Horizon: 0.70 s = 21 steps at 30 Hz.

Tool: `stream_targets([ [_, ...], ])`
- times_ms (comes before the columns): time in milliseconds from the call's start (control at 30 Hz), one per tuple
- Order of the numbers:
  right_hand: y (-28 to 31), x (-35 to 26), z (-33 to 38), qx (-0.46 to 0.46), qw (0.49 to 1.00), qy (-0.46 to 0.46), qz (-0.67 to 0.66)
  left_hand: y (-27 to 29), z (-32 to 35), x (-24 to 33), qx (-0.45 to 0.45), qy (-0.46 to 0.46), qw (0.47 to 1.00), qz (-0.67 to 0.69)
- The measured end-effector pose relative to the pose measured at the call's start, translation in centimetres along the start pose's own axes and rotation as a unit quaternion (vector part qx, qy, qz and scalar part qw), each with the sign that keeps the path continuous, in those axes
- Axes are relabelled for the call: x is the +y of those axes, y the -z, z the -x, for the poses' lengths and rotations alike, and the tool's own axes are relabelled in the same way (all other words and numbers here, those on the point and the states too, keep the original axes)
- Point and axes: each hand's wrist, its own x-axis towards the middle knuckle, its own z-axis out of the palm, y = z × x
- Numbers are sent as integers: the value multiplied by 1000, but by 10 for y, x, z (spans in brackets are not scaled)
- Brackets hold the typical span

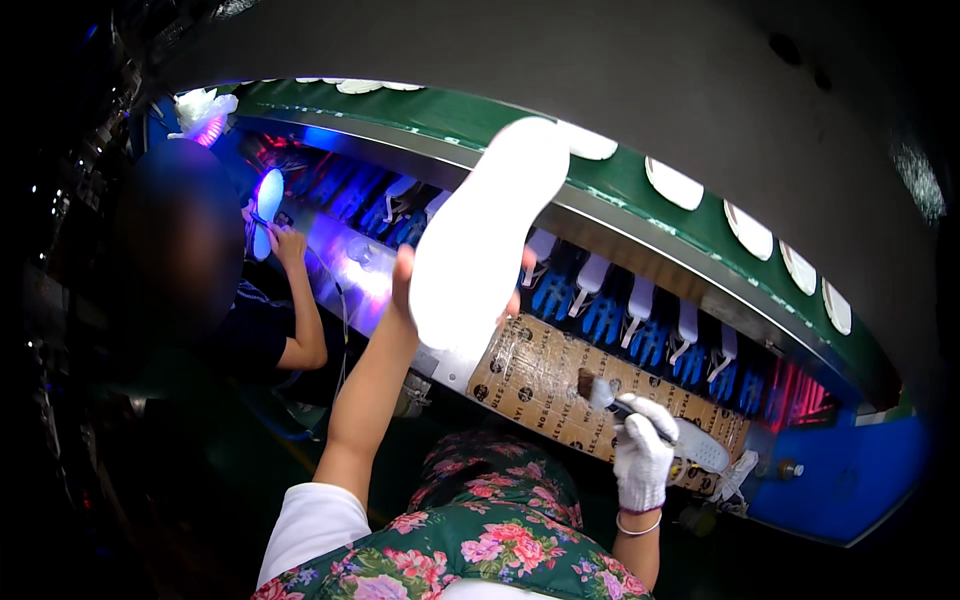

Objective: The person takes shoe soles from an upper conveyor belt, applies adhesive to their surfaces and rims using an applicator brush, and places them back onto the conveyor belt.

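A white shoe sole (490, 230) is held up in front of me, its broad flat face toward me. My left hand (404, 285) grips it from behind, with the thumb at one edge and fingertips at the other; the rest of that hand is hidden. In a white knit glove, my right hand (643, 455) is closed around the dark handle of a brush (601, 393). The brush head points left over the cardboard and is apart from the sole. Just right of the glove lies a pale grey sole-shaped piece (702, 447).
Printed cardboard (545, 375) covers the bench. Behind it, white soles (640, 300) stand among blue holders (601, 318). A green conveyor belt (700, 235) carries several white pieces (674, 184). At left, a co-worker's hand (287, 243) is by a bluish-lit sole (268, 200).
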Motion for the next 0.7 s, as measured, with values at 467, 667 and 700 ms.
stream_targets([
  [467, -17, 56, 3, 31, 992, -100, 68, 66, -69, 32, 380, -155, 852, -324],
  [667, -30, 62, 4, 17, 991, -107, 80, 101, -112, 67, 346, -61, 463, -814],
  [700, -32, 65, 5, 16, 990, -114, 85, 101, -120, 68, 344, -50, 511, -786],
])
